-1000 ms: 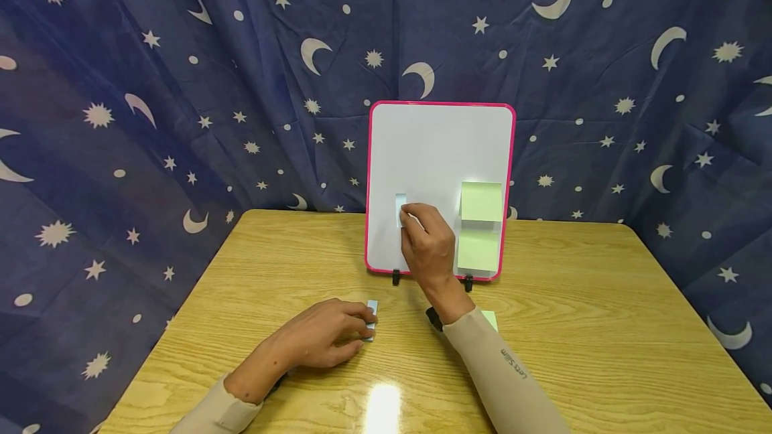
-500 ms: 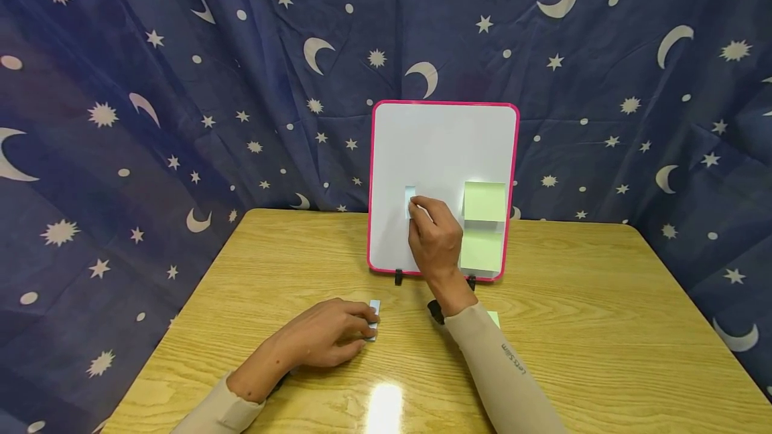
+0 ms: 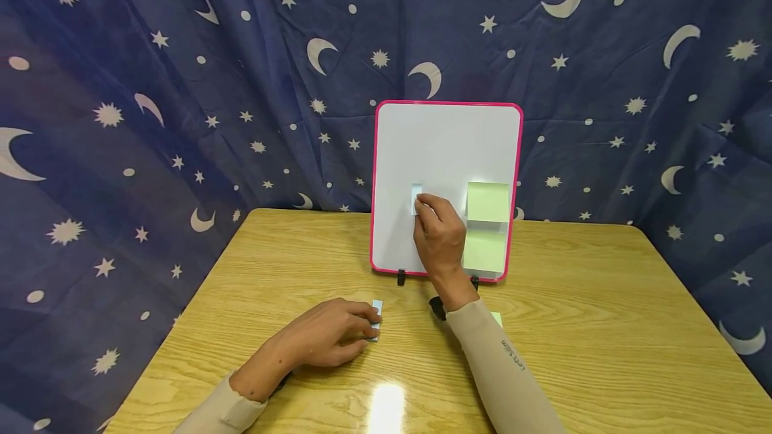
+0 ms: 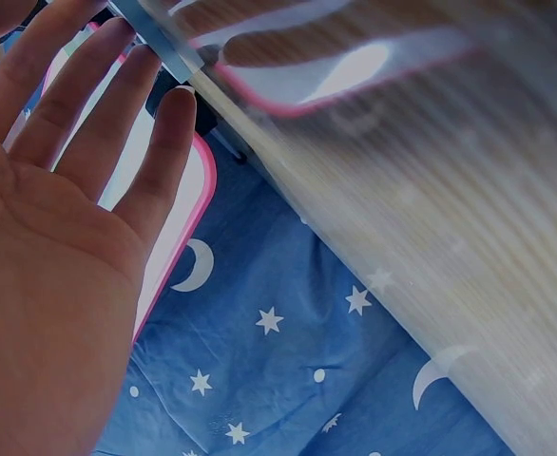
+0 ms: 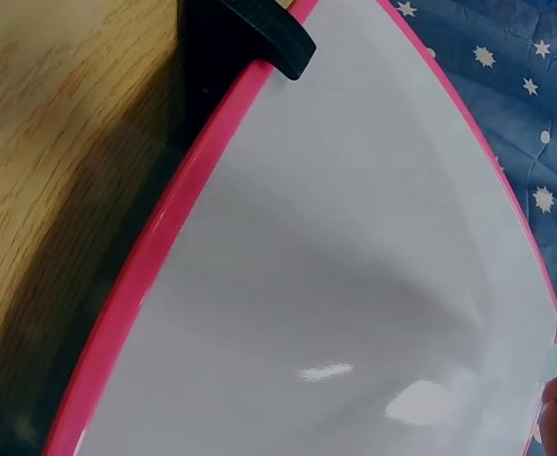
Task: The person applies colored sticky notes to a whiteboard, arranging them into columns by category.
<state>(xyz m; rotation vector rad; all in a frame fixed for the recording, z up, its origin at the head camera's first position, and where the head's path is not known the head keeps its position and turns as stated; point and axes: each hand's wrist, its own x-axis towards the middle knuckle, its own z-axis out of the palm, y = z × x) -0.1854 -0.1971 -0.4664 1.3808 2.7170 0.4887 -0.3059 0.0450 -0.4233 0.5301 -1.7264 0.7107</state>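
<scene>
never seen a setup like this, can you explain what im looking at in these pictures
No machine here, just a person working bare-handed. The wide picture comes from a camera on the head, looking forward and down; the close ones come from cameras on each wrist. On the table stands a pink-framed whiteboard bearing two green notes; a third note lies partly hidden by the right sleeve. The right hand has a pale blue strip in its grip, at the board; the left hand touches a second strip on the table.
</scene>
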